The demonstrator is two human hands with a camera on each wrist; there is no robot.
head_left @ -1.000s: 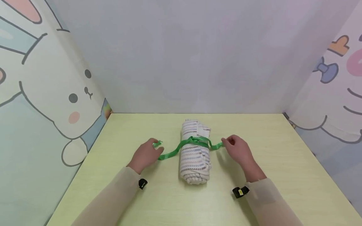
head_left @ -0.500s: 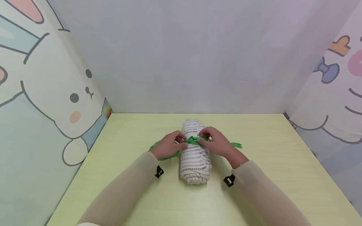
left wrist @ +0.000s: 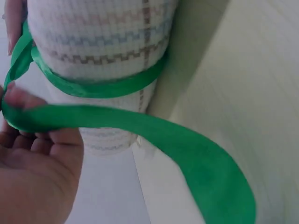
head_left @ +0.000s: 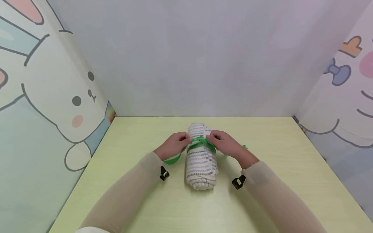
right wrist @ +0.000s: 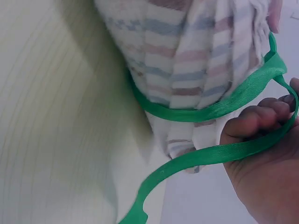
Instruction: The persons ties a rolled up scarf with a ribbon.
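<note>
A rolled striped towel (head_left: 199, 166) lies lengthwise on the table, white with bluish, pinkish and brown bands. Round its middle runs a green ribbon (head_left: 201, 139), crossed on top. My left hand (head_left: 174, 144) pinches one part of the ribbon at the towel's left side. At the right side, my right hand (head_left: 224, 142) pinches the other part. In the left wrist view the ribbon (left wrist: 201, 154) crosses my left fingers and its loose length curves away to the lower right. The right wrist view has a ribbon tail (right wrist: 173, 165) running over my right palm and hanging toward the table.
The pale wood-grain table (head_left: 201, 213) ends at a plain light wall (head_left: 201, 64) behind. Side walls with cartoon prints, a rabbit (head_left: 70, 97) among them, flank it. A black wrist camera (head_left: 164, 173) sits under the left sleeve, another (head_left: 239, 182) under the right.
Both hands have moved inward from the ribbon's outspread ends to the towel's middle. Since half a second ago, the ribbon's crossing has lifted and spread between the pinching fingers.
</note>
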